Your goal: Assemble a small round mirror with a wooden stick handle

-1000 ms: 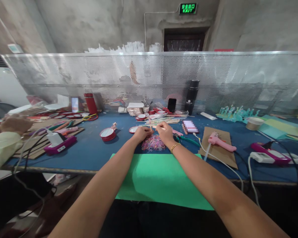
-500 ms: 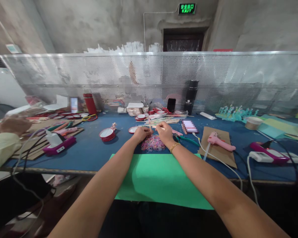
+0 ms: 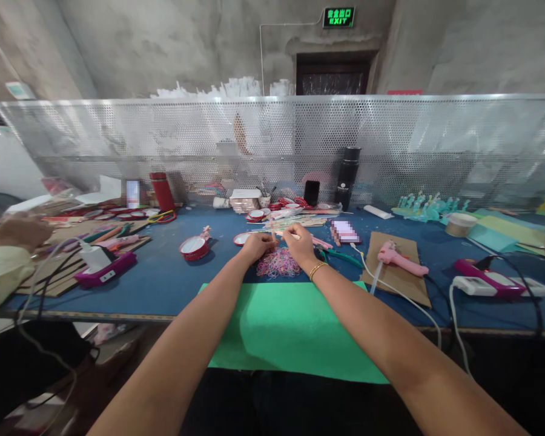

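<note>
Over the blue table, my left hand (image 3: 260, 244) and my right hand (image 3: 300, 244) are held close together with curled fingers. A thin pale upright piece (image 3: 274, 229) shows at the fingertips of my left hand; its kind is too small to tell. The fingers of my right hand are pinched, and what they hold is too small to name. Just below both hands lies a loose heap of small coloured loops like rubber bands (image 3: 279, 264). Nearer to me, a green sheet (image 3: 290, 330) hangs over the table's front edge, beneath my forearms.
A pink glue gun (image 3: 402, 260) rests on cardboard at right, near teal-handled pliers (image 3: 345, 257). Red tape rolls (image 3: 194, 247) and a black bottle (image 3: 347, 178) stand farther off. Purple power strips (image 3: 106, 269) lie on both sides. A co-worker's hand (image 3: 22, 229) is at left.
The whole view shifts slightly left. Both my hands stay over the heap with closed fingers, and only small finger movement shows.
</note>
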The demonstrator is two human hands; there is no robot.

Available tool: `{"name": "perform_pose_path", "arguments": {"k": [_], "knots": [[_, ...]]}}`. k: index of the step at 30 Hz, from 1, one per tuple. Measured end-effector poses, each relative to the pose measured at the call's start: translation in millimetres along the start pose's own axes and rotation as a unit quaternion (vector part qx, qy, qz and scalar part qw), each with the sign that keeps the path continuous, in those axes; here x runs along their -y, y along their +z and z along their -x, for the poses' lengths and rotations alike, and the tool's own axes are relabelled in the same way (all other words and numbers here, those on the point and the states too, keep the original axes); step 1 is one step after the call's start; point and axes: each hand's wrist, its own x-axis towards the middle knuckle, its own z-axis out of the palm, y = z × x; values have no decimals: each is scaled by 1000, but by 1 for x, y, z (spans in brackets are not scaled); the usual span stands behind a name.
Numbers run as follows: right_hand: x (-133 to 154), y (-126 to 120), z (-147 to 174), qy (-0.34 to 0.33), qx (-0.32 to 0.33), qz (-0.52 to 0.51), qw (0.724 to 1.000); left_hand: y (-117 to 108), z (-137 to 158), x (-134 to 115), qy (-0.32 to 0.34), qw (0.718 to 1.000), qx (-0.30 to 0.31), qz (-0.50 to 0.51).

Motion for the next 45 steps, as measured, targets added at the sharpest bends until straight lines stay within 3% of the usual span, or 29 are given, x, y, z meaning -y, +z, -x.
{"name": "perform_pose_path", "arguments": {"k": [5,12,17,23,30,35,41,45], "knots": [[1,1,1,-8,23,-2,1000,1,2,-3,-3,1000,-11,-8],[3,-2,1,-4,-6,7,1000,0,2,-3,2,1000,-6,-17],[2,1,1,-15,24,-6,1000,1,3,-4,2,1000,-3,11],[3,-2,0,0,-7,17,1000,0,4,-6,-11,1000,-7,1],[4,0,1,-12,26,0,1000,1,4,-5,-9,1000,-9,12],[3,-1,0,4,-6,10,1000,-1,3,-4,-14,1000,-9,-18],[4,0,1,-17,23,-16,999,0,0,0,-6,1000,-4,-12],[2,-1,0,2,5,2,1000,-1,0,1,-4,1000,-2,-17]]}}
